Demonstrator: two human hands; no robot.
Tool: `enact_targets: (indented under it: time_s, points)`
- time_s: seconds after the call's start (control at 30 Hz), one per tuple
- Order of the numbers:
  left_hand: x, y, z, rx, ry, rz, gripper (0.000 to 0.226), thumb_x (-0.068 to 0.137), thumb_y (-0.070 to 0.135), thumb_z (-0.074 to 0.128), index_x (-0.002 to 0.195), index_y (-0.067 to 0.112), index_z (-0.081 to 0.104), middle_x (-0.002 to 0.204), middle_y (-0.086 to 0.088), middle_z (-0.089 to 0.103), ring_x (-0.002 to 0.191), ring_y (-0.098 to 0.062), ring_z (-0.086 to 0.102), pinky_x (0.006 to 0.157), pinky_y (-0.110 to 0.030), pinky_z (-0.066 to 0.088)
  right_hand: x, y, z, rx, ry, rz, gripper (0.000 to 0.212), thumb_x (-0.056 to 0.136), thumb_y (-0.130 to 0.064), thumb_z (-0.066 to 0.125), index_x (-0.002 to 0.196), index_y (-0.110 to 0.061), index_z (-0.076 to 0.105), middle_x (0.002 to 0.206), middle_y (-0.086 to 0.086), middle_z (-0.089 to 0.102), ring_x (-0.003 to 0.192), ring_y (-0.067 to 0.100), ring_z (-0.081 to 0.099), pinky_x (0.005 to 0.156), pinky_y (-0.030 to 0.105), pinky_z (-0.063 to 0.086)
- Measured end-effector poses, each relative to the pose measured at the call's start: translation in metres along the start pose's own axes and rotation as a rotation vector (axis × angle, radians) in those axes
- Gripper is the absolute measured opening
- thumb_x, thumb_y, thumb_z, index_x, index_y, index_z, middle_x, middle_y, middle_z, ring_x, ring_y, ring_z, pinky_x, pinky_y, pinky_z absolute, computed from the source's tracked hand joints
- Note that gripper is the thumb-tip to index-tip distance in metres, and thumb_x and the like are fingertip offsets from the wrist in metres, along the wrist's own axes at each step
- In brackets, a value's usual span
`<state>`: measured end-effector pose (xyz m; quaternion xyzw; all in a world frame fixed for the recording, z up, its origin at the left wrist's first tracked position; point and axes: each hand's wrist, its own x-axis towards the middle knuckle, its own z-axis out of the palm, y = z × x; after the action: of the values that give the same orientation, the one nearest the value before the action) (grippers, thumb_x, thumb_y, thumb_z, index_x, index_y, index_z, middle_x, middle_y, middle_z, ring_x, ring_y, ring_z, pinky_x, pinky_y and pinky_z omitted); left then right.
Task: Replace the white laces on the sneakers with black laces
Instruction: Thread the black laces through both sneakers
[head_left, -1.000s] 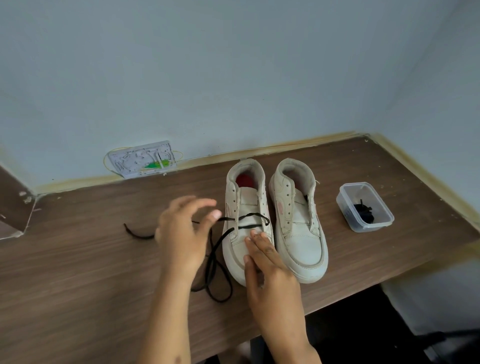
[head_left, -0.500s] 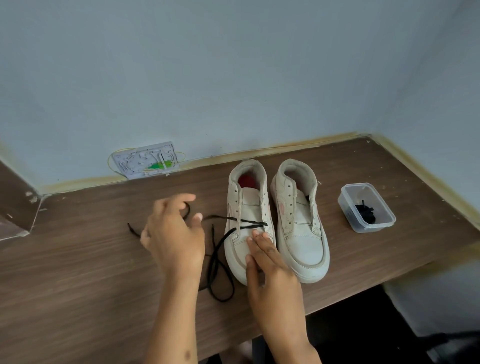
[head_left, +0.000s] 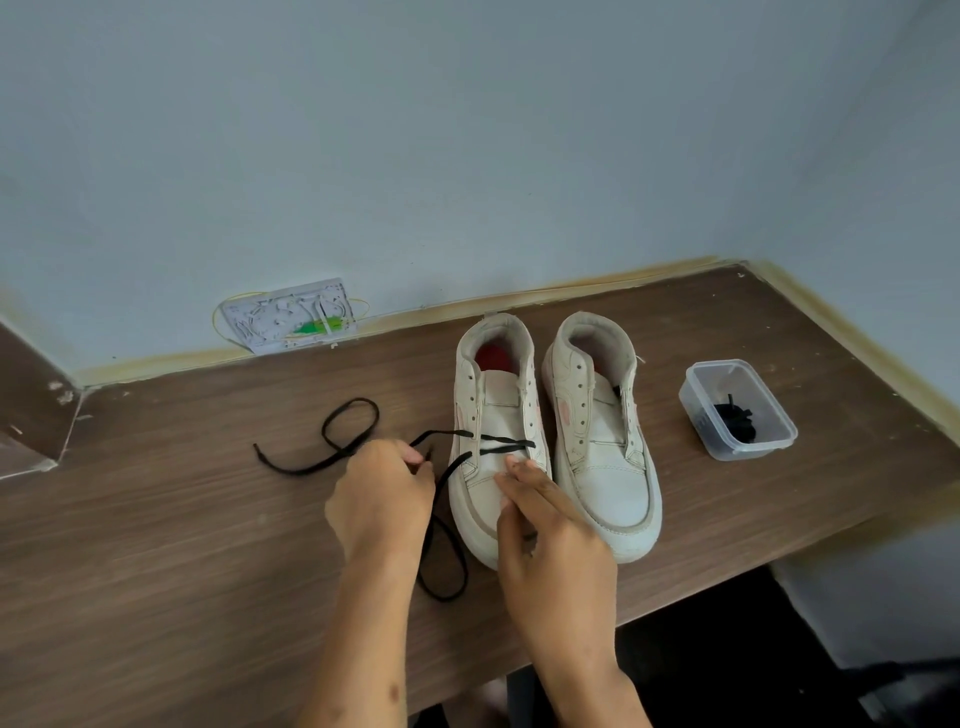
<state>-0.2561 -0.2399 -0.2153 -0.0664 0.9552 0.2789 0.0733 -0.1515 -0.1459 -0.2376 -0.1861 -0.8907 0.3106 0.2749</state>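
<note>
Right at the side of the nearer shoe, the left hand is curled round the black lace, seemingly pinching a strand between thumb and fingertips, though the knuckles cover the pinch itself. Just across from it, the right hand lies with straight fingers pressed flat on the toe of the left sneaker, holding nothing, only steadying it. From the pinch the lace runs up into the lowest eyelets, crossing the tongue in two short bars; the rest trails away from the grip in a loop on the table and another loop hangs toward the near edge.

So the black lacing looks barely begun: lower eyelets threaded, upper ones bare. Next, I'd judge, the free end must be found and fed up through the following eyelet while the shoe is kept from sliding.

Beyond the pressing hand stands the right sneaker, unlaced, and farther that way a clear plastic box with a dark bundle in it, likely the second lace. No white laces show anywhere. A small wired board leans on the wall; its detail is too fine to read.
</note>
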Motion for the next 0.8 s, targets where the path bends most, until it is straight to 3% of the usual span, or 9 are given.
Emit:
enact_targets:
  time_s: [0.1, 0.23, 0.3, 0.37, 0.5, 0.63, 0.8]
  points:
    - [0.003, -0.004, -0.005, -0.06, -0.089, -0.003, 0.006, 0.083, 0.034, 0.067, 0.081, 0.029, 0.07, 0.084, 0.01, 0.068, 0.085, -0.018, 0.065, 0.069, -0.029, 0.044, 0.003, -0.002, -0.003, -0.016, -0.015, 0.032, 0.031, 0.084, -0.006, 0.07, 0.107, -0.027, 0.074, 0.124, -0.019, 0.065, 0.108, -0.005, 0.061, 0.075, 0.005, 0.043]
    - [0.006, -0.013, -0.028, -0.58, -0.242, -0.107, 0.018, 0.072, 0.02, 0.069, 0.058, 0.011, 0.062, 0.061, -0.002, 0.069, 0.061, -0.016, 0.061, 0.069, -0.031, 0.048, 0.005, -0.002, -0.007, 0.03, -0.018, 0.065, 0.029, 0.088, -0.008, 0.066, 0.107, -0.028, 0.074, 0.119, -0.02, 0.067, 0.105, -0.005, 0.062, 0.076, 0.008, 0.046]
    - [0.006, -0.013, -0.034, -0.77, -0.284, -0.12, 0.016, 0.077, 0.006, 0.065, 0.064, 0.007, 0.055, 0.061, -0.006, 0.067, 0.059, -0.017, 0.057, 0.07, -0.032, 0.049, 0.007, 0.0, -0.009, 0.114, 0.003, 0.1, 0.027, 0.09, -0.009, 0.063, 0.107, -0.028, 0.073, 0.11, -0.019, 0.069, 0.099, -0.003, 0.063, 0.075, 0.012, 0.049]
    - [0.004, -0.01, -0.039, -0.881, -0.337, -0.076, 0.011, 0.08, -0.003, 0.063, 0.072, 0.003, 0.06, 0.065, -0.007, 0.068, 0.06, -0.018, 0.058, 0.069, -0.029, 0.051, 0.013, 0.0, -0.01, 0.176, 0.05, 0.106, 0.026, 0.091, -0.007, 0.06, 0.106, -0.024, 0.073, 0.099, -0.018, 0.068, 0.09, -0.001, 0.062, 0.071, 0.011, 0.048]
    - [-0.001, 0.001, -0.039, -1.063, -0.42, 0.052, 0.023, 0.085, -0.004, 0.064, 0.103, 0.009, 0.071, 0.089, -0.013, 0.075, 0.083, -0.02, 0.072, 0.08, -0.026, 0.059, 0.031, 0.001, -0.01, 0.242, 0.132, 0.127, 0.023, 0.092, -0.002, 0.061, 0.107, -0.016, 0.071, 0.098, -0.013, 0.064, 0.092, 0.001, 0.062, 0.079, 0.008, 0.046]
    - [-0.005, 0.012, -0.027, -1.046, -0.347, 0.15, 0.016, 0.084, 0.004, 0.069, 0.095, 0.013, 0.074, 0.087, -0.008, 0.076, 0.083, -0.017, 0.072, 0.08, -0.026, 0.058, 0.046, 0.003, -0.006, 0.245, 0.118, 0.142, 0.016, 0.094, -0.015, 0.062, 0.109, -0.016, 0.069, 0.097, -0.01, 0.064, 0.089, 0.003, 0.063, 0.08, 0.013, 0.05]
    - [-0.01, 0.023, -0.007, -0.675, -0.068, 0.442, 0.012, 0.084, 0.016, 0.074, 0.09, 0.026, 0.076, 0.082, 0.007, 0.071, 0.075, -0.003, 0.066, 0.069, -0.012, 0.05, 0.054, 0.004, -0.003, 0.189, 0.033, 0.197, 0.023, 0.092, -0.027, 0.066, 0.114, -0.021, 0.063, 0.096, -0.011, 0.066, 0.086, 0.0, 0.062, 0.074, 0.008, 0.047]
